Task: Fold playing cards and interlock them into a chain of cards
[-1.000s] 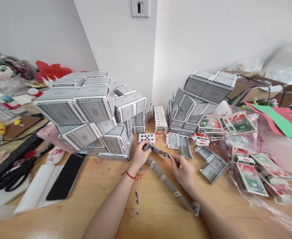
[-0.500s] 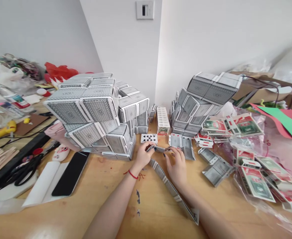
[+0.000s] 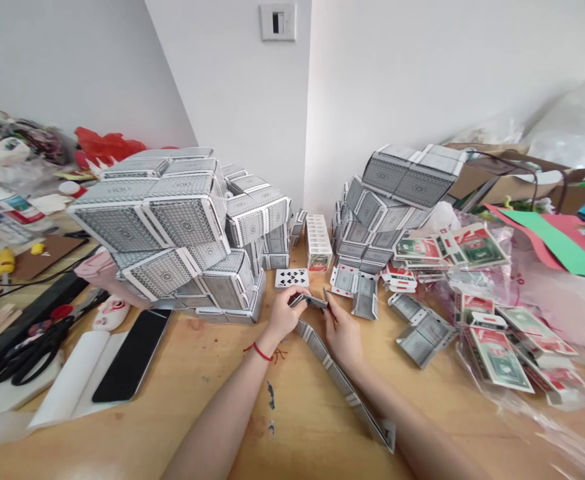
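Between my hands is a folded playing card [image 3: 317, 302] with a grey patterned back. My left hand [image 3: 286, 316], with a red string bracelet at the wrist, pinches its left end. My right hand [image 3: 344, 332] grips the right end, where a flap stands up between thumb and fingers. A long strip of joined folded cards [image 3: 336, 377] stands on edge on the table, running from under my hands toward my right forearm. Just beyond my left hand lies a ten of spades [image 3: 291, 279]. Several partly folded cards [image 3: 365, 295] rest past my right hand.
Stacked structures of folded cards rise on the left [image 3: 182, 227] and right [image 3: 382, 207]. A tray of small white pieces [image 3: 318, 240] stands between them. At left are a phone [image 3: 131, 357] and black scissors [image 3: 42, 350]; at right, red-and-green card boxes [image 3: 500, 357] on plastic.
My right hand has closed in on the card's right end, its fingers drawn together, and a flap there now stands upright. My left hand keeps its pinch. The view has shifted slightly right.
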`<action>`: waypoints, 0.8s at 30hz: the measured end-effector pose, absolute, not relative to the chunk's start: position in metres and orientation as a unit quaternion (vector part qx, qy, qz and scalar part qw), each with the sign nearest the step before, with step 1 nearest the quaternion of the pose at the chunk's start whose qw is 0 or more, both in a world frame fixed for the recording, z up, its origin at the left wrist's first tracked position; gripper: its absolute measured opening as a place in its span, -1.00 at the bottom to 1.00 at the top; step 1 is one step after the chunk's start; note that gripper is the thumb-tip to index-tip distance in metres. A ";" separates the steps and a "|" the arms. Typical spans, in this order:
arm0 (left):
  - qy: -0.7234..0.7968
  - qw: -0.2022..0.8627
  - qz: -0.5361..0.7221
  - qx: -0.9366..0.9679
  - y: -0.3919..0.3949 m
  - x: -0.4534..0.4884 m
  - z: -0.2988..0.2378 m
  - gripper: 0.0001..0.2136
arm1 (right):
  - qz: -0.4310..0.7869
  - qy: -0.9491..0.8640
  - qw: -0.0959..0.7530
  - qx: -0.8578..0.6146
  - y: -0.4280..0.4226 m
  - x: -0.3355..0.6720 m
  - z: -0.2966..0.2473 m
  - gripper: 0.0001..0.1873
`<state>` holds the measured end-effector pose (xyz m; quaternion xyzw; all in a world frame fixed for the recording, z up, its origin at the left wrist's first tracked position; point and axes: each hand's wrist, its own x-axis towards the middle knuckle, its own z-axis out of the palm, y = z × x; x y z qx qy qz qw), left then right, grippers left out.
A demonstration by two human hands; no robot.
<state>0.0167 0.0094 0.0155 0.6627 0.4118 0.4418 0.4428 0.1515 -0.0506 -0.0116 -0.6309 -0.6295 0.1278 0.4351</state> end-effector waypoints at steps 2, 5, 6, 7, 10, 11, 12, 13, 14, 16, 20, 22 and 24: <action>0.411 0.448 0.442 0.660 0.009 0.017 0.015 -0.87 | 0.142 -0.621 0.445 -0.629 -0.050 0.152 -0.011 -0.57; 0.411 0.456 0.443 0.654 0.009 0.018 0.015 -0.86 | 0.156 -0.598 0.459 -0.638 -0.049 0.151 -0.011 -0.59; 0.411 0.456 0.444 0.653 0.008 0.018 0.014 -0.86 | 0.158 -0.590 0.461 -0.643 -0.049 0.151 -0.010 -0.60; 0.410 0.452 0.447 0.654 0.007 0.018 0.014 -0.85 | 0.160 -0.583 0.462 -0.649 -0.049 0.151 -0.009 -0.61; 0.405 0.429 0.465 0.660 0.006 0.018 0.015 -0.84 | 0.161 -0.578 0.455 -0.658 -0.048 0.150 -0.008 -0.66; 0.403 0.423 0.470 0.661 0.006 0.018 0.015 -0.83 | 0.161 -0.584 0.449 -0.656 -0.048 0.150 -0.007 -0.68; 0.401 0.421 0.474 0.661 0.006 0.018 0.016 -0.82 | 0.160 -0.593 0.443 -0.653 -0.048 0.149 -0.007 -0.70; 0.400 0.422 0.475 0.661 0.006 0.018 0.016 -0.81 | 0.157 -0.604 0.438 -0.647 -0.047 0.149 -0.007 -0.71; 0.398 0.427 0.473 0.660 0.005 0.018 0.016 -0.80 | 0.152 -0.615 0.433 -0.641 -0.047 0.149 -0.007 -0.71; 0.398 0.438 0.467 0.657 0.005 0.017 0.016 -0.80 | 0.138 -0.633 0.422 -0.633 -0.046 0.149 -0.007 -0.71; 0.394 0.455 0.460 0.653 0.004 0.017 0.015 -0.84 | 0.096 -0.654 0.378 -0.649 -0.042 0.152 -0.007 -0.72; 0.394 0.456 0.461 0.651 0.004 0.017 0.014 -0.85 | 0.063 -0.671 0.350 -0.651 -0.042 0.153 -0.007 -0.75; 0.399 0.454 0.461 0.650 0.004 0.017 0.014 -0.86 | 0.020 -0.688 0.324 -0.649 -0.042 0.153 -0.006 -0.77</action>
